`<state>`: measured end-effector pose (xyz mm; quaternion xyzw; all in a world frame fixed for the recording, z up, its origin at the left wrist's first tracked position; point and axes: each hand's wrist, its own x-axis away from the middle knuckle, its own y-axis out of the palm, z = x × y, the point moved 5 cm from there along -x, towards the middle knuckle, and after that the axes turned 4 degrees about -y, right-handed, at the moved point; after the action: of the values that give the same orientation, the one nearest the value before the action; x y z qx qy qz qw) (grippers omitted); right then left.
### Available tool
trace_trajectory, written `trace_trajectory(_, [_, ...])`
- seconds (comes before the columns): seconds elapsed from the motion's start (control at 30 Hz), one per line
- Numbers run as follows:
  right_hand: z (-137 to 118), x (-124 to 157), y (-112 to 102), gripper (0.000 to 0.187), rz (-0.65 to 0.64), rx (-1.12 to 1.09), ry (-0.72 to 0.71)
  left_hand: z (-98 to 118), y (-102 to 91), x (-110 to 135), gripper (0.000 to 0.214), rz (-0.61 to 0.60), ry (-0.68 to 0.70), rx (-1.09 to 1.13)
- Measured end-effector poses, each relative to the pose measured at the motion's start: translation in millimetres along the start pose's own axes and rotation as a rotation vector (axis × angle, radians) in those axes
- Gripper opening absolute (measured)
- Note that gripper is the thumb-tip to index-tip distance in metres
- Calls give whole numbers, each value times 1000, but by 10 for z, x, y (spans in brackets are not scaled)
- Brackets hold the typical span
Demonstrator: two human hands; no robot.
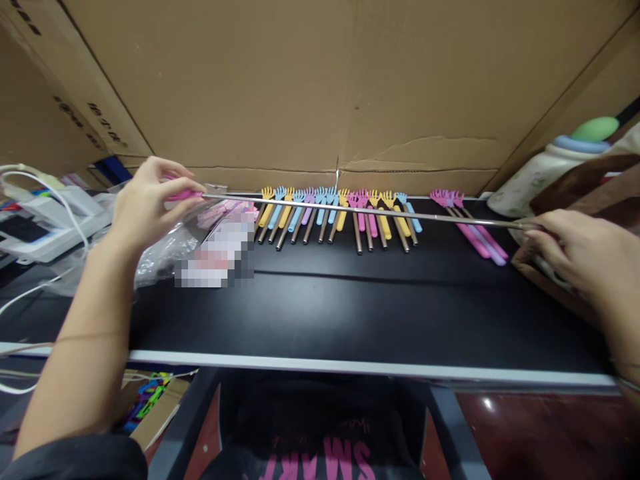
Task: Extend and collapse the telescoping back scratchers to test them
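The left hand was closed around the pink handle of an extended telescopic rod. The right hand pinched the rod's far end between its fingertips. The rod ran level above the black counter, held clear of it. Beneath it lay a row of small back scratchers in yellow, blue, purple and pink, heads toward the cardboard wall. A clear plastic bag lay just below the left hand.
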<state>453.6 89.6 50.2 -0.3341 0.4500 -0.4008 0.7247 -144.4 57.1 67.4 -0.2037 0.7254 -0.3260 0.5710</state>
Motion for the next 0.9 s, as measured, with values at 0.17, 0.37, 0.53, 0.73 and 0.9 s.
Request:
trace_trajectory(0.17, [-6, 8, -22, 23, 22, -10, 13, 71, -28, -13, 21, 51, 33, -80])
trace_trajectory(0.37, [2, 8, 9, 22, -23, 2, 46, 76, 28, -1, 27, 50, 97, -170])
trace_trajectory(0.53, [-44, 11, -3, 24, -48, 6, 30, 122, 55, 19, 29, -15, 129, -220])
trace_trajectory(0.73, [-19, 30, 31, 24, -11, 62, -3, 144, -50, 22, 22, 63, 133, -227])
trace_trajectory(0.9, [-204, 25, -89, 29, 143, 76, -84, 455, -81, -20, 17, 251, 247, -171])
